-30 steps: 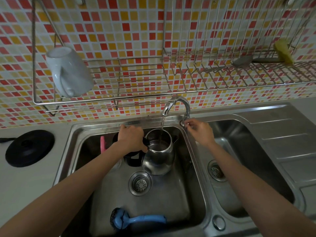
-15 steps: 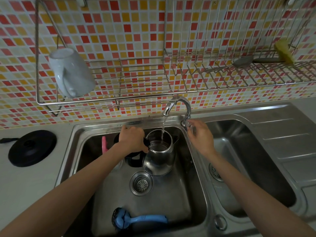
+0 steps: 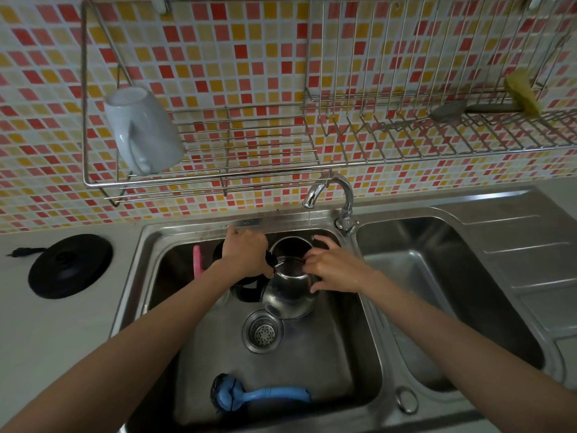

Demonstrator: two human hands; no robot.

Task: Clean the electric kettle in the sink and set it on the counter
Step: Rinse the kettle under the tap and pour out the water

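The steel electric kettle point(image 3: 288, 296) stands open in the left basin of the sink point(image 3: 312, 364), just behind the drain point(image 3: 263, 331). My left hand point(image 3: 246, 253) grips its black handle on the left side. My right hand point(image 3: 335, 270) rests on the kettle's right rim and side, fingers curled over the edge. The tap point(image 3: 327, 190) hangs above the kettle with no visible stream. The kettle's black base point(image 3: 70, 265) lies on the counter at the left.
A blue-handled dish brush point(image 3: 259, 395) lies at the front of the left basin and a pink item point(image 3: 197, 260) leans at its back left. A second basin point(image 3: 443, 292) and drainboard are to the right. A white mug point(image 3: 142, 129) hangs in the wall rack.
My right hand left the tap handle and came down onto the kettle's right rim. The water stream from the tap has stopped. My left hand stayed on the handle.
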